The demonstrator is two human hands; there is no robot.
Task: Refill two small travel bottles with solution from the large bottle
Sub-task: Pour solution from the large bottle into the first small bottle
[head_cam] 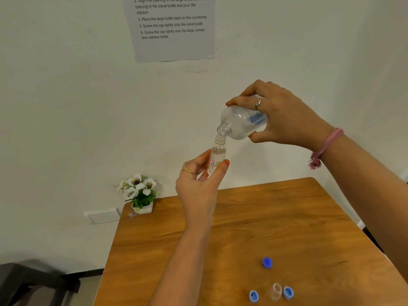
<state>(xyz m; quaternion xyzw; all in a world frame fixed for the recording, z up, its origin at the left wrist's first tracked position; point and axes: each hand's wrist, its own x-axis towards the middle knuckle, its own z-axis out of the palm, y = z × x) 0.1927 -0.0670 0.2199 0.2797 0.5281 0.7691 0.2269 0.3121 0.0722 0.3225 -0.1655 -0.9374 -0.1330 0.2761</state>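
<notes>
A wooden table (287, 217) stood against a plain white wall (55, 107), where a printed instruction sheet (172, 27) hung; a small white pot of artificial flowers (139, 193) sat at the table's far left corner, beside a wall socket plate (103, 215). Above the table, the left hand (198, 184) closed thumb and fingers around a small clear travel bottle (217, 155), held upright with its cap off. The right hand (284, 115), ringed and with a pink wrist thread, gripped the large clear bottle (242, 122), tipped with its open neck at the small bottle's mouth. On the near table lay three blue caps (267, 262), two of them flanking a second uncapped travel bottle (276, 291), blurred.
</notes>
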